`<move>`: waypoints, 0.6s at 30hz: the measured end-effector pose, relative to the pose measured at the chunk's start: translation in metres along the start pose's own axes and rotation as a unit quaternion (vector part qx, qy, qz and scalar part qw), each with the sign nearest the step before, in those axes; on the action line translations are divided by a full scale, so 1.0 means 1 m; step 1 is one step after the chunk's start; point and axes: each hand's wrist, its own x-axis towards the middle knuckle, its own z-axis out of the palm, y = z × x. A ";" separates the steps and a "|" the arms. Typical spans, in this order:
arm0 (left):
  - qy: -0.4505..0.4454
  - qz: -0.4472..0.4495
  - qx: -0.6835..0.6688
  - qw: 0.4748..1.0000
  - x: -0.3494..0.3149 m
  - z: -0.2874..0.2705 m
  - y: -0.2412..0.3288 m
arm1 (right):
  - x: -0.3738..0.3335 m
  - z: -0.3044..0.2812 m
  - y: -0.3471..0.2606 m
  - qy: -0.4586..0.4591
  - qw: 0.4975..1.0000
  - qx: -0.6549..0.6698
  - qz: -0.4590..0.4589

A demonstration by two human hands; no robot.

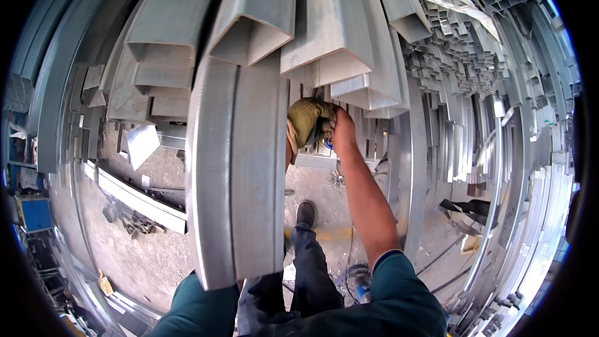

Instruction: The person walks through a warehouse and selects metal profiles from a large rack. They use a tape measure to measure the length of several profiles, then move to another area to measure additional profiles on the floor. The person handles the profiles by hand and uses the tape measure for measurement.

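Observation:
My left hand (305,117), in an olive-yellow work glove, reaches in below the ends of the large steel tubes. Its fingers curl over something dark that I cannot make out. Close against it is my bare right hand (342,130), closed, its fingertips turned away from view. A small blue and yellow piece (328,143) shows just beneath the two hands; its kind is unclear. A long square steel tube (259,168) juts toward me and hides most of my left forearm.
Several open-ended rectangular steel tubes (331,37) overhang my hands. Bundles of thinner profiles (455,56) are stacked at the right. A light metal bar (137,196) lies on the floor at left. A power tool with a blue body (360,284) and a cord rests near my feet.

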 end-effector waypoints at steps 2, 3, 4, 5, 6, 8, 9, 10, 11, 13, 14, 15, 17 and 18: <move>0.002 -0.006 -0.005 1.000 0.002 0.002 -0.003 | -0.033 0.025 -0.036 -0.043 0.995 -0.077 -0.056; 0.004 -0.008 -0.010 1.000 0.002 0.003 -0.005 | -0.052 0.044 -0.057 -0.057 0.993 -0.092 -0.050; -0.002 -0.012 -0.011 1.000 0.003 0.008 -0.007 | -0.051 0.050 -0.064 -0.063 0.989 -0.126 -0.041; -0.005 -0.016 -0.014 1.000 0.004 0.013 -0.010 | -0.044 0.055 -0.071 -0.069 0.984 -0.159 -0.032; 0.001 -0.018 -0.018 1.000 0.005 0.014 -0.010 | -0.035 0.062 -0.078 -0.085 0.977 -0.195 -0.020; 0.008 -0.018 -0.028 0.999 0.009 0.011 -0.011 | -0.025 0.068 -0.084 -0.102 0.980 -0.166 0.029; 0.011 -0.015 -0.031 0.999 0.010 0.010 -0.013 | -0.021 0.070 -0.084 -0.112 0.981 -0.152 0.053; 0.015 -0.016 -0.035 0.999 0.009 0.007 -0.016 | -0.018 0.072 -0.084 -0.122 0.980 -0.138 0.078; 0.021 -0.014 -0.039 0.999 0.010 0.005 -0.017 | -0.016 0.071 -0.079 -0.130 0.978 -0.121 0.107; 0.032 -0.013 -0.047 0.998 0.008 0.001 -0.020 | -0.012 0.067 -0.069 -0.134 0.974 -0.109 0.144; 0.027 -0.015 -0.045 0.998 0.014 0.004 -0.022 | -0.012 0.060 -0.072 -0.160 0.971 -0.083 0.156; 0.024 -0.020 -0.046 0.998 0.017 0.008 -0.027 | -0.012 0.049 -0.077 -0.186 0.967 -0.058 0.167; 0.017 -0.032 -0.048 0.998 0.024 0.018 -0.039 | -0.010 0.032 -0.080 -0.207 0.968 -0.024 0.139; 0.029 -0.022 -0.051 0.998 0.024 0.011 -0.033 | -0.012 0.047 -0.075 -0.223 0.969 -0.024 0.105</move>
